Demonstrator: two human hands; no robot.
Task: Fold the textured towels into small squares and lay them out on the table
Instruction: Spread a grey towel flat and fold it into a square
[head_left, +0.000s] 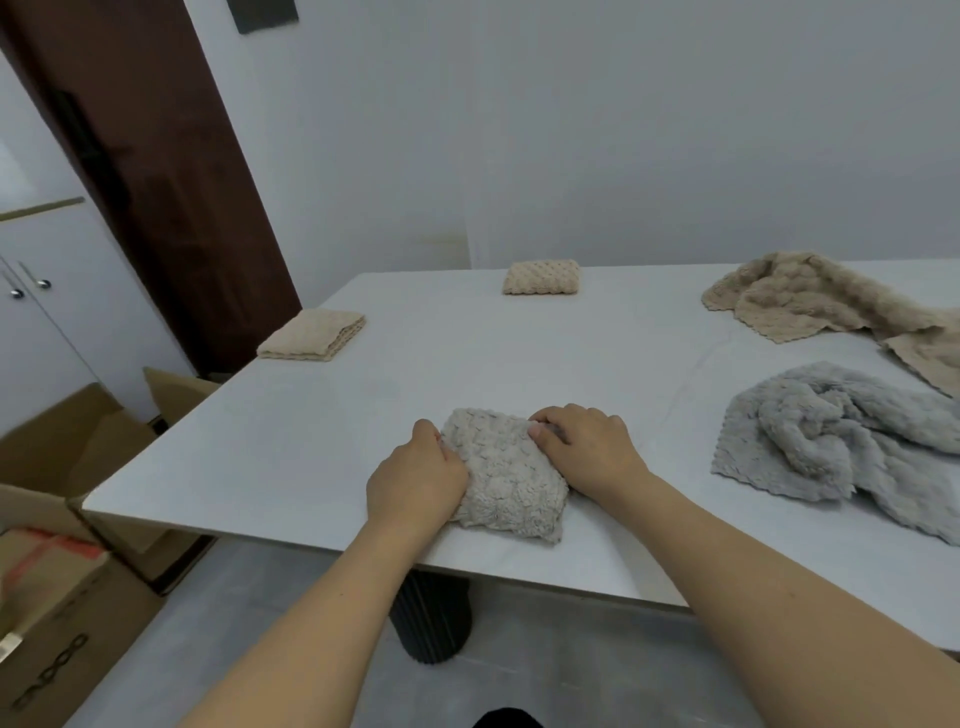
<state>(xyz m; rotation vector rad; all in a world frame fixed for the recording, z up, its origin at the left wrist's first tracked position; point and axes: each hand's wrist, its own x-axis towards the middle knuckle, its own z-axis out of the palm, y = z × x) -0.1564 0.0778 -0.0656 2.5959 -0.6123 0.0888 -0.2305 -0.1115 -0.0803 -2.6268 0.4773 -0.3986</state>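
Observation:
A grey-beige textured towel (506, 475), folded into a small square, lies near the front edge of the white table (311, 431). My left hand (415, 480) grips its left side with curled fingers. My right hand (584, 441) pinches its far right corner, thumb on top. Two beige folded towels lie further off: one (311, 335) at the table's left edge, one (541, 277) at the far edge. On the right, an unfolded beige towel (831, 306) and a crumpled grey towel (841, 441) lie loose.
Open cardboard boxes (78, 467) stand on the floor left of the table. A dark ribbed table leg (431, 618) shows below the front edge. A brown door (156, 171) and white cabinet (41, 291) are at the back left.

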